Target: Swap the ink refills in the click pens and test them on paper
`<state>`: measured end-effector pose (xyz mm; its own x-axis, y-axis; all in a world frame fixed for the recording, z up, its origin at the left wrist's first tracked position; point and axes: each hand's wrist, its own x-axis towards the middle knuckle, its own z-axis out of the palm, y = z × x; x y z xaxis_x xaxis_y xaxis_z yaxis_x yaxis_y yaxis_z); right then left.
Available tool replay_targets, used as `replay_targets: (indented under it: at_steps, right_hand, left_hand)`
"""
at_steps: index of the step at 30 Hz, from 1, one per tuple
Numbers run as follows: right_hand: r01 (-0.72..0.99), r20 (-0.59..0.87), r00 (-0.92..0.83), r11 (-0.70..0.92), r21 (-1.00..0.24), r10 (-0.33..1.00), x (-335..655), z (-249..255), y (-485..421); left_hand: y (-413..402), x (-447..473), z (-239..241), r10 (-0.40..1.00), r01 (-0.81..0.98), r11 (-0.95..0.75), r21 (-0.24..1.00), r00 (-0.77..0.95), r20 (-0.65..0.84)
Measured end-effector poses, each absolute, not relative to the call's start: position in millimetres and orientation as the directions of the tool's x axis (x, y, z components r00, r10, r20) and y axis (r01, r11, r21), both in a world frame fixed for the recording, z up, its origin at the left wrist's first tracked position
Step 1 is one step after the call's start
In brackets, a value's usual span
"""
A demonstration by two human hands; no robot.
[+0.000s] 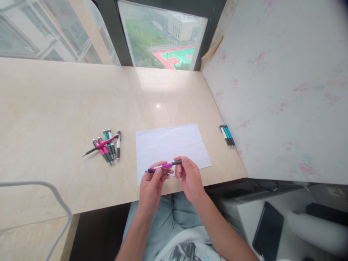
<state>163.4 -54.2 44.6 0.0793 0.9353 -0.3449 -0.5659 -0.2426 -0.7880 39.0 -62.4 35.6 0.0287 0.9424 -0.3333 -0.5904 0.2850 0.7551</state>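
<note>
Between my two hands is a purple pen [166, 165] with black ends, held nearly level above the lower edge of a white sheet of paper [171, 145]. My left hand [152, 183] grips the pen's left part between thumb and fingers. At its right end, my right hand [190, 175] pinches the black section. Small faint writing runs along the top of the sheet. To the left lies a loose pile of pens: a pink pen [102, 144] rests across several others, with a white pen [118, 146] at the pile's right side.
A neat row of several pens [227, 136] lies by the flowered wall [272, 94] at the right. A grey cable [58, 197] arches over the desk's [54, 119] left front. Windows [163, 40] stand behind the desk. A dark flat object [268, 231] is at the lower right.
</note>
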Motion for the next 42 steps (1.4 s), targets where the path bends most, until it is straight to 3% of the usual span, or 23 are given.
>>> replay_targets:
  at_steps: [11, 23, 42]
  right_hand:
    - [-0.506, -0.314, 0.156, -0.197, -0.840, 0.936, 151.8, 49.2, -54.3]
    - [-0.335, -0.150, 0.218, -0.070, -0.940, 0.964, 153.6, 47.1, -56.3]
    - [-0.007, 0.101, 0.159, 0.104, -0.995, 0.982, 163.5, 51.9, -61.5]
  left_hand:
    - [-61.6, 44.9, 36.4, 0.923, -0.607, 0.250, 0.754, -0.084, -0.374]
    - [-60.9, 52.3, 45.1, 0.875, -0.676, 0.302, 0.673, -0.084, -0.477]
    - [-60.6, 47.6, 54.3, 0.819, -0.770, 0.388, 0.506, 0.038, -0.572]
